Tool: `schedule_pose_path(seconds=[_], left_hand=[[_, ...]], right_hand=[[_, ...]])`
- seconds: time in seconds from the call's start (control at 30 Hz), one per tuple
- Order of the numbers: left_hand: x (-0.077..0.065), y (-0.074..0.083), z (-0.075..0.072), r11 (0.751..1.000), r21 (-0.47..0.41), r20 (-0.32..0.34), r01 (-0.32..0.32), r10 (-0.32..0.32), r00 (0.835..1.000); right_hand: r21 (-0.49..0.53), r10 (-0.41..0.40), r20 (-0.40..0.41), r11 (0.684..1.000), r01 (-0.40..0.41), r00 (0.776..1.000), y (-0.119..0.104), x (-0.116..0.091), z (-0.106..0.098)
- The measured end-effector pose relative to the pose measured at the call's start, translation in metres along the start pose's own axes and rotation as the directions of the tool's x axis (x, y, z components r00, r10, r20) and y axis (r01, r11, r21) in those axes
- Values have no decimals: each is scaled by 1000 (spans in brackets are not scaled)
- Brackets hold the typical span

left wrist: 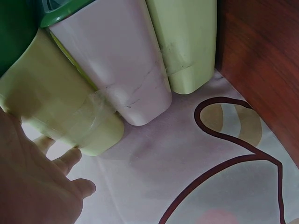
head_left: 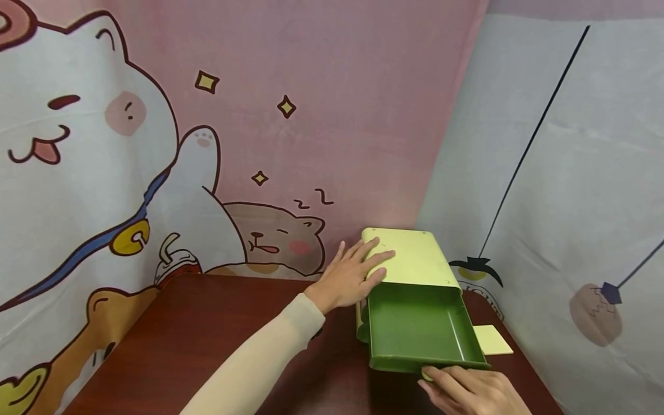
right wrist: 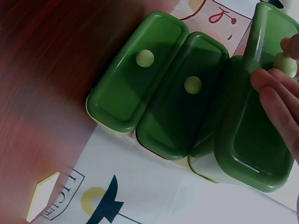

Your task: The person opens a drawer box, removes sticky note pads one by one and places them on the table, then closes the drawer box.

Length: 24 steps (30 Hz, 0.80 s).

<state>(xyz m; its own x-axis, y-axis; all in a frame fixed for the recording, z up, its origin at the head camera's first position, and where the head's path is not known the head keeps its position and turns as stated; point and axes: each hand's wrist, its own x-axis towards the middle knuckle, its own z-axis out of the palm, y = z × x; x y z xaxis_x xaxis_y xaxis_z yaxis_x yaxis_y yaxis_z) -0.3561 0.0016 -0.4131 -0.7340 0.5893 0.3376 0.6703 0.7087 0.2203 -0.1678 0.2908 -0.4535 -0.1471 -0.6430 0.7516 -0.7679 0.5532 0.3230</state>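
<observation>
A small desktop drawer unit [head_left: 417,256] with a pale yellow top stands at the right of the table. Its top green drawer [head_left: 410,323] is pulled out, and the bare inside shows. My right hand [head_left: 474,393] pinches the round light-green knob [right wrist: 285,64] on that drawer's front. With fingers spread, my left hand [head_left: 346,276] rests on the unit's top near its left edge. In the right wrist view, two lower green drawers [right wrist: 133,88] with round knobs sit pushed in. The left wrist view shows the pink middle casing [left wrist: 114,56] between yellow ones.
A pale yellow square pad [head_left: 491,340] lies on the table to the right of the unit. The dark red-brown wooden table [head_left: 218,334] extends to the left. Behind and to the right hangs a cartoon-printed cloth [head_left: 353,115], close to the unit.
</observation>
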Motion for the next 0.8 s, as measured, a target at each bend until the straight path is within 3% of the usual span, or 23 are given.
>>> schedule_pose_path(seconds=[0.23,0.8], left_hand=[[1,1,1,1000,0,10,2,-2,1000],[2,-1,-2,999,-39,13,1,0,1000]], right_hand=[[3,13,-37,1000,-13,999,-1,0,5],[-18,76,-37,997,-77,996,0,13,-2]])
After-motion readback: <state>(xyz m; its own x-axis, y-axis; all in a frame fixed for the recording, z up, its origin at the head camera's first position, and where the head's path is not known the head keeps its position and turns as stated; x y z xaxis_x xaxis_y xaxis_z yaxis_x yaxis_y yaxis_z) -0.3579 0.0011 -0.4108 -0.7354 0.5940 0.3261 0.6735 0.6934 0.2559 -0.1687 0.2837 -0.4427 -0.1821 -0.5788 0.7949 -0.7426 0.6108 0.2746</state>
